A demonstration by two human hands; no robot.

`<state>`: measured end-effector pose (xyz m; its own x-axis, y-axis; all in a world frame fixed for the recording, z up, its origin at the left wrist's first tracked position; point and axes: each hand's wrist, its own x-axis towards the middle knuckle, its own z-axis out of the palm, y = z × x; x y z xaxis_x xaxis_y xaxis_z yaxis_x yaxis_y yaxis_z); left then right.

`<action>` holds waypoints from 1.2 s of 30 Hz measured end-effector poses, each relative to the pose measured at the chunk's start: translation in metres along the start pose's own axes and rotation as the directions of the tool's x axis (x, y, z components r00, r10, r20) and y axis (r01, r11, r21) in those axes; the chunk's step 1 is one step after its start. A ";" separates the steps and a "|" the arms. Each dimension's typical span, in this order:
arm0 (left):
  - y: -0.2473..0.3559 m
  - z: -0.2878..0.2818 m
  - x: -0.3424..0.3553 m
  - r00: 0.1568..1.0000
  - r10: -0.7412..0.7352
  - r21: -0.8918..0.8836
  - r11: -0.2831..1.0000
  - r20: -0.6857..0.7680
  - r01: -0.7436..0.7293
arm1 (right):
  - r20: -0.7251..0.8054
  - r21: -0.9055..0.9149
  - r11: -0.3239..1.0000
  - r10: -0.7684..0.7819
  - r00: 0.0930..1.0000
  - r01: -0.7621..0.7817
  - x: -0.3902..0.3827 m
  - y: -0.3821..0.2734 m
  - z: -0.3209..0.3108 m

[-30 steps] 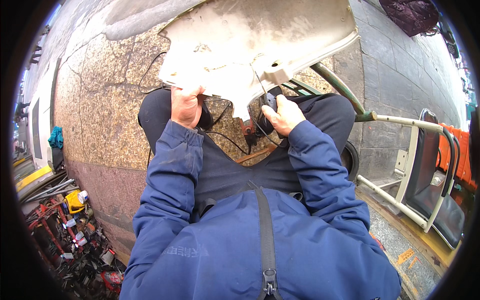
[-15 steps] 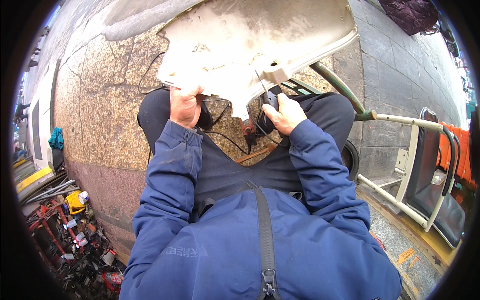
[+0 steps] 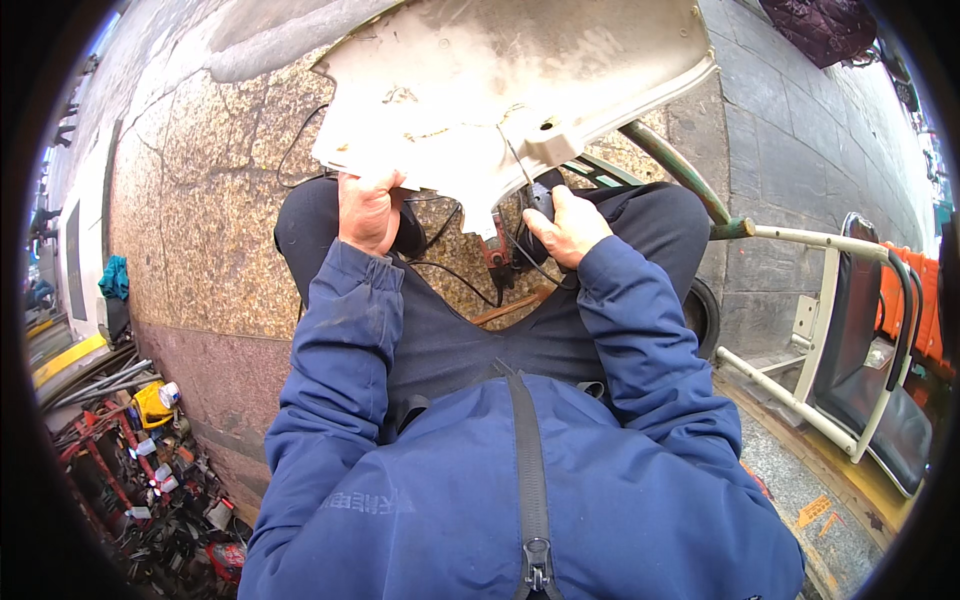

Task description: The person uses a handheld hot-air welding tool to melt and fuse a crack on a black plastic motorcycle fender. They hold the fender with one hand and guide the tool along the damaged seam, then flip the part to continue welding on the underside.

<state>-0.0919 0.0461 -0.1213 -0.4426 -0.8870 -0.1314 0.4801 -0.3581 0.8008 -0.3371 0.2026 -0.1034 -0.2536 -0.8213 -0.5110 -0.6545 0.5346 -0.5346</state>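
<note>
A: Head view. Panel orientation?
B: The dirty white body panel [image 3: 500, 90] runs left to right above the knees, its lower edge toward the person.
A: Hands?
B: Left hand [image 3: 368, 212] clamps that lower edge. Right hand [image 3: 568, 226] is closed on a dark power tool [image 3: 541, 200] beneath the panel; stone paving [image 3: 200, 220] lies open to the left.

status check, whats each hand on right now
Left hand grips the near edge of the dirty white panel. Right hand holds a dark corded tool under it. Black cable loose across the lap.
</note>
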 end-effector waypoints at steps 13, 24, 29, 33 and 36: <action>0.003 0.004 -0.001 1.000 -0.014 0.011 1.000 -0.019 0.014 | -0.015 0.013 0.999 -0.030 0.999 0.030 -0.002 0.005 -0.001; -0.007 0.060 -0.019 0.990 0.047 0.246 0.969 -0.135 -0.013 | -0.183 -0.048 0.988 -0.153 0.971 0.147 -0.030 0.039 -0.003; -0.014 0.059 -0.025 0.986 0.054 0.216 0.976 -0.156 -0.019 | -0.170 -0.002 0.988 -0.153 0.974 0.155 -0.031 0.053 0.004; -0.014 0.063 -0.027 0.983 0.070 0.191 0.981 -0.171 -0.036 | -0.192 0.000 0.986 -0.165 0.967 0.168 -0.029 0.057 0.008; -0.012 0.065 -0.026 0.982 0.071 0.163 0.986 -0.176 -0.042 | -0.196 0.002 0.985 -0.168 0.966 0.172 -0.026 0.057 0.006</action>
<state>-0.1350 0.0920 -0.0896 -0.2673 -0.9476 -0.1752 0.3684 -0.2684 0.8901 -0.3634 0.2558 -0.1250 -0.2743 -0.9224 -0.2719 -0.6873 0.3858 -0.6155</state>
